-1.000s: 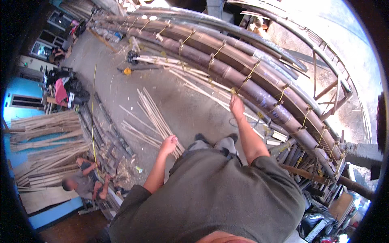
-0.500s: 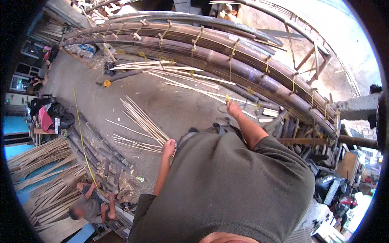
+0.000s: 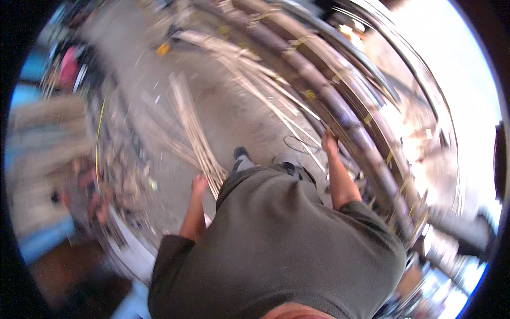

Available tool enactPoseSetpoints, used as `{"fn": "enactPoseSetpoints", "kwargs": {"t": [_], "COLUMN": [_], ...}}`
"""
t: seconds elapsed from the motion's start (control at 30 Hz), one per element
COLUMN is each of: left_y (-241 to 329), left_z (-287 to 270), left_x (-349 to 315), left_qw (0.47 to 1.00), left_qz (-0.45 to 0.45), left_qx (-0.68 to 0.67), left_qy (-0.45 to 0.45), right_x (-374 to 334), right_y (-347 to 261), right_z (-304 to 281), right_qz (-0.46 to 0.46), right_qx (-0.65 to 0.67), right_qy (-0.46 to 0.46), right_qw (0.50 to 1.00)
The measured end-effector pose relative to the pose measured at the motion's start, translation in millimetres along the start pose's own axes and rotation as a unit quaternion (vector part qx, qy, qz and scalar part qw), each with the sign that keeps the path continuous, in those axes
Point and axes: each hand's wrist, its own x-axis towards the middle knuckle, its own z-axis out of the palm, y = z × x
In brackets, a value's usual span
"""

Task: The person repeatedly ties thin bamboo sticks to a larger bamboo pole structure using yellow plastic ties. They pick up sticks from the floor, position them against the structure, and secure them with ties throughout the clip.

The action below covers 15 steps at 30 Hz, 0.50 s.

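My left hand (image 3: pixel 200 183) looks curled, low on the left beside a fan of long pale bamboo strips (image 3: pixel 190 119). Those strips run down past the hand to the edge of my shirt; blur hides whether the fingers grip any. Out to the right, my right hand (image 3: pixel 329 141) is up against the near side of a long bundle of brown bamboo poles (image 3: pixel 340 111). Its fingers are smeared, and nothing in them can be made out. Yellow ties (image 3: pixel 309 94) show along the bundle. A dark loop (image 3: pixel 295 144) lies on the floor just left of that hand.
More pale strips (image 3: pixel 255 80) lie on the floor alongside the poles. At the left, another person (image 3: pixel 87 191) appears, blurred, near a thin yellow strip (image 3: pixel 99 138) and a heap of scraps (image 3: pixel 127 181). An orange object (image 3: pixel 163 49) sits farther off.
My view has swung, and the scene is now smeared. My right hand, formerly at a yellow tie, has shifted right in the picture. The left hand now appears farther left, beside the strips.
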Motion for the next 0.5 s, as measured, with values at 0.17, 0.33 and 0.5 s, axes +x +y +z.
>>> {"fn": "enactPoseSetpoints", "kwargs": {"t": [0.17, 0.33, 0.5], "left_y": [5, -9, -121], "left_z": [50, 147, 281], "left_x": [-103, -208, -223], "left_qw": [0.993, 0.972, 0.980], "left_qz": [0.007, -0.065, -0.160], "left_qx": [-0.050, -0.180, -0.085], "left_qy": [0.103, 0.135, 0.077], "right_x": [-56, -86, -36], "right_y": [8, 37, 90], "right_z": [103, 60, 87], "right_qz": [0.008, 0.286, 0.270], "right_qx": [0.072, 0.249, 0.050], "right_qy": [-0.279, -0.365, -0.465], "right_qw": [0.958, 0.851, 0.842]}}
